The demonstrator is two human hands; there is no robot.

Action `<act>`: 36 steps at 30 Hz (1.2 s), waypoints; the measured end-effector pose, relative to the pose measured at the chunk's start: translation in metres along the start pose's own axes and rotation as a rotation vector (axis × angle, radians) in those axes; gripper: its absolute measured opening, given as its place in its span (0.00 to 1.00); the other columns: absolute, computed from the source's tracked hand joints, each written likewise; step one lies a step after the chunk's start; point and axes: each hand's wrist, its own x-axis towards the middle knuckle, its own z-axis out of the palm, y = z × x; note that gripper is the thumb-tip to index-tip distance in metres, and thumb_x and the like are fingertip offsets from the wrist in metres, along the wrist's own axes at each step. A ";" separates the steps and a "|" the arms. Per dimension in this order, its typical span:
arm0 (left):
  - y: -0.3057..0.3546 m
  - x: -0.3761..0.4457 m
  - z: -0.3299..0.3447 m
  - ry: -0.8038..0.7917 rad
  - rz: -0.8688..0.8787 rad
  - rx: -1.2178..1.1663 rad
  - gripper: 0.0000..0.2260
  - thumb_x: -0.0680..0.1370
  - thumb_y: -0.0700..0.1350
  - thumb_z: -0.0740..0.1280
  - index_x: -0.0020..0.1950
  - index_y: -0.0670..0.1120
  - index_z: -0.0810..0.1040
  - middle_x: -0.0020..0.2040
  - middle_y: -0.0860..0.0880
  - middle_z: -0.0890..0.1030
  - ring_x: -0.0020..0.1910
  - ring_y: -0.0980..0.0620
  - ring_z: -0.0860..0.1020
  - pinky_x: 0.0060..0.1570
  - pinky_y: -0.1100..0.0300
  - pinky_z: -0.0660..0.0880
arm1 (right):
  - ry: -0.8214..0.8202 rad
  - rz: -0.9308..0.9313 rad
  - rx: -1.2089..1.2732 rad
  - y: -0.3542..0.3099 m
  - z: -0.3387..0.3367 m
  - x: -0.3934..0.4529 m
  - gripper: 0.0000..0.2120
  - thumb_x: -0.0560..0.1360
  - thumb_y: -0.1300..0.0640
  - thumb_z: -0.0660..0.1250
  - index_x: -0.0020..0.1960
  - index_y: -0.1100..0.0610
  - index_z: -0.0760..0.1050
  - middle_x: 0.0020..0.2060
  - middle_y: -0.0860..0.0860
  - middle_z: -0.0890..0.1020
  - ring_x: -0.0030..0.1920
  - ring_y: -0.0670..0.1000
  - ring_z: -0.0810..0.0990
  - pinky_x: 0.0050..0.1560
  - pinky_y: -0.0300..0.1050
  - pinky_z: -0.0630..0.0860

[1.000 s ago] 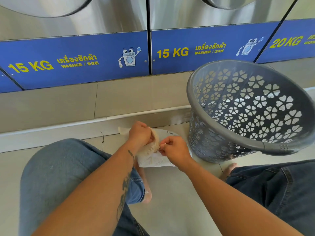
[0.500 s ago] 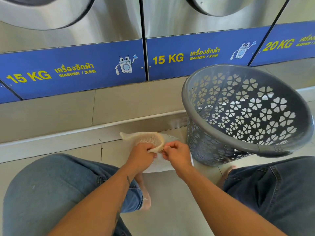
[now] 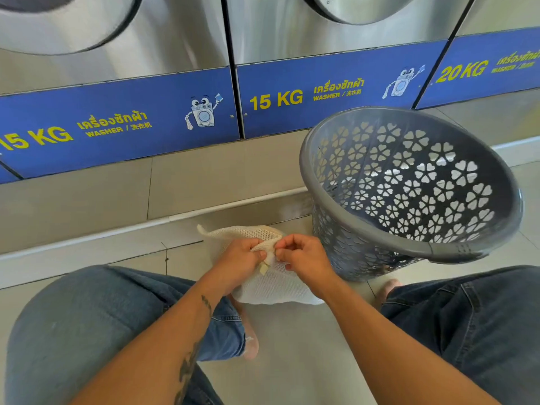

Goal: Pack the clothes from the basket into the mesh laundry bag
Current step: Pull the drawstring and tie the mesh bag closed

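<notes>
Mesh laundry bag [image 3: 271, 285]: task item, listed in full below by size order.

Washing machines [image 3: 175, 39]: row of steel-fronted units across the top, each with a blue panel [image 3: 117, 124]; two read "15 KG", the right one "20 KG", with a cartoon washer figure.

Tiled floor [image 3: 292, 361]: beige, with a raised tiled plinth under the machines.

Legs: two, in blue jeans, left knee [image 3: 87, 331] lighter denim, right leg [image 3: 467, 317] darker; bare toes show at each hem.

Basket [image 3: 473, 252]: grey plastic, round, walls pierced with flower-shaped cutouts. It stands on the floor to the right of the hands, tilted so its mouth faces the camera. No clothes can be made out inside from this angle.

Mesh laundry bag: cream-white netting, lying on the floor between the knees, just left of the basket. Its upper edge is lifted and folded over; a corner sticks out to the left.

Left hand [image 3: 242, 261]: clenched on the bag's bunched upper edge, fingers curled over the netting.

Right hand [image 3: 304, 258]: thumb and fingertips pinching the bag's edge, nearly touching the left hand.

Tag [image 3: 264, 268]: small, tan, hanging at the bag's edge between the two hands.
</notes>
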 end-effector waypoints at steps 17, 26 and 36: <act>0.007 -0.005 0.011 0.039 0.040 0.019 0.07 0.79 0.42 0.63 0.46 0.48 0.81 0.43 0.45 0.84 0.45 0.44 0.81 0.48 0.48 0.76 | 0.204 -0.045 0.183 0.009 0.009 0.002 0.09 0.71 0.74 0.70 0.43 0.61 0.79 0.35 0.57 0.81 0.33 0.49 0.80 0.36 0.42 0.80; 0.004 -0.005 0.009 0.043 0.045 0.033 0.08 0.75 0.40 0.68 0.49 0.53 0.81 0.44 0.51 0.84 0.44 0.50 0.81 0.47 0.52 0.77 | 0.271 -0.074 0.085 0.019 0.016 0.007 0.11 0.69 0.71 0.71 0.37 0.56 0.78 0.33 0.55 0.81 0.35 0.54 0.79 0.42 0.55 0.80; 0.004 -0.005 0.007 0.056 -0.074 0.090 0.10 0.63 0.40 0.73 0.39 0.54 0.81 0.35 0.56 0.83 0.34 0.58 0.79 0.26 0.68 0.70 | 0.284 -0.099 -0.031 0.022 0.025 0.006 0.11 0.70 0.69 0.71 0.37 0.54 0.76 0.31 0.49 0.80 0.34 0.47 0.78 0.38 0.47 0.78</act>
